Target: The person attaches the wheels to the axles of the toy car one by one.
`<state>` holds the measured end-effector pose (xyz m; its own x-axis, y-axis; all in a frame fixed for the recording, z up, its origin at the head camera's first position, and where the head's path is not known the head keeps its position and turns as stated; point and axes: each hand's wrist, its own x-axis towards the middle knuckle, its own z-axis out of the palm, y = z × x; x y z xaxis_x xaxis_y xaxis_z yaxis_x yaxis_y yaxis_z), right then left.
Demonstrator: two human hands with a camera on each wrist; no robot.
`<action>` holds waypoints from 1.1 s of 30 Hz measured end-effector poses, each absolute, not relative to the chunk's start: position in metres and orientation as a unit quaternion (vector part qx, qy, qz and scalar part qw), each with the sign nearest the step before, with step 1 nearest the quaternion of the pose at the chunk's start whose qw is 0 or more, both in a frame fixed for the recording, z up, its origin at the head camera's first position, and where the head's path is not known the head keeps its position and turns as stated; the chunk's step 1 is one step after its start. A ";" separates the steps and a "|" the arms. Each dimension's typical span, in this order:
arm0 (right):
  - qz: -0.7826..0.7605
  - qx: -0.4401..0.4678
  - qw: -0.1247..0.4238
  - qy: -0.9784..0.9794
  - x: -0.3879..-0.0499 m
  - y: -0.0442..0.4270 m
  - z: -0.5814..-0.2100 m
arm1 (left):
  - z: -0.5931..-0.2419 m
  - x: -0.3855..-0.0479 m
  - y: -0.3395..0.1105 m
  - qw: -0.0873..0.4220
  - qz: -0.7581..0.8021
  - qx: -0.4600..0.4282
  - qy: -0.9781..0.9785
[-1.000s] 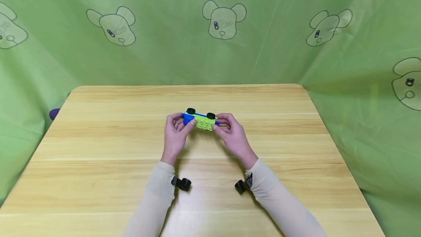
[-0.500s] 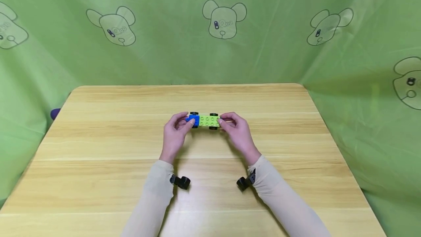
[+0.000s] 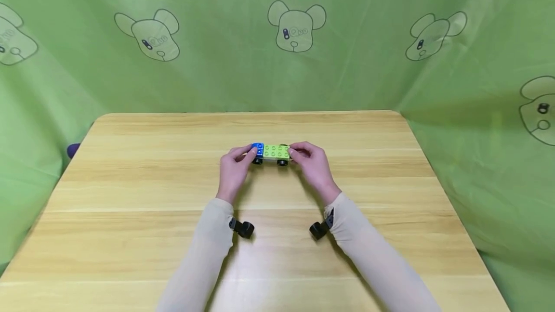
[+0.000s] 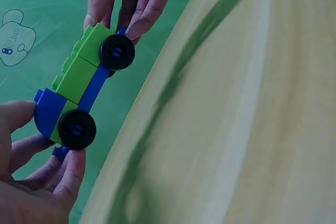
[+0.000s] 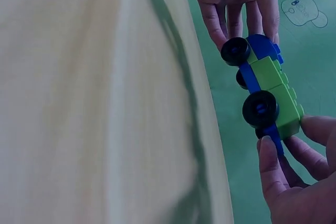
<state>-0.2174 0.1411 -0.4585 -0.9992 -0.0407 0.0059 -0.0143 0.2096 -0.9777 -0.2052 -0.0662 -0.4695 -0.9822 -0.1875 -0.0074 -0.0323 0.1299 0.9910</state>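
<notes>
A toy car point(image 3: 273, 152) built of bricks is held level between both hands in the head view, lime green with studs on top, a blue rounded brick point(image 4: 50, 111) at its left end and a blue chassis underneath. Black wheels point(image 5: 261, 109) sit along its sides. The left hand point(image 3: 233, 170) pinches the blue end, thumb on the blue brick and fingers at the chassis tip. At the green end, the right hand point(image 3: 314, 167) grips with thumb and fingers. Both wrist views show the car held up off the table.
A light wood table point(image 3: 277, 244) spreads below the hands. Green curtains point(image 3: 217, 76) printed with bear heads hang behind it and at both sides. A purple object point(image 3: 72, 150) peeks out past the left table edge. Black wrist cameras point(image 3: 243, 228) sit on the sleeves.
The car has turned from tilted, with its wheels toward the top of the view, to nearly level with its studs up. Both hands have kept hold and shifted slightly away from the body.
</notes>
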 end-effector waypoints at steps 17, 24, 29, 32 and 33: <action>-0.627 0.016 0.007 0.779 -0.259 0.135 -0.452 | -0.461 -0.249 -0.066 0.031 -0.627 0.075 -0.775; -0.612 0.034 0.020 0.789 -0.277 0.135 -0.461 | -0.468 -0.266 -0.066 0.015 -0.608 0.073 -0.791; -0.632 0.038 0.042 0.773 -0.285 0.136 -0.470 | -0.473 -0.276 -0.066 -0.006 -0.592 0.069 -0.803; -0.635 0.030 0.049 0.770 -0.291 0.135 -0.473 | -0.475 -0.282 -0.067 -0.012 -0.577 0.068 -0.814; -0.632 0.027 0.050 0.773 -0.293 0.134 -0.474 | -0.476 -0.284 -0.068 -0.013 -0.572 0.068 -0.817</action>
<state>-0.2927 0.1337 -0.4743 -0.9936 -0.0218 -0.1104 0.1039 0.1996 -0.9743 -0.2839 -0.0679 -0.4757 -0.9905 -0.0966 -0.0983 -0.1254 0.3360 0.9335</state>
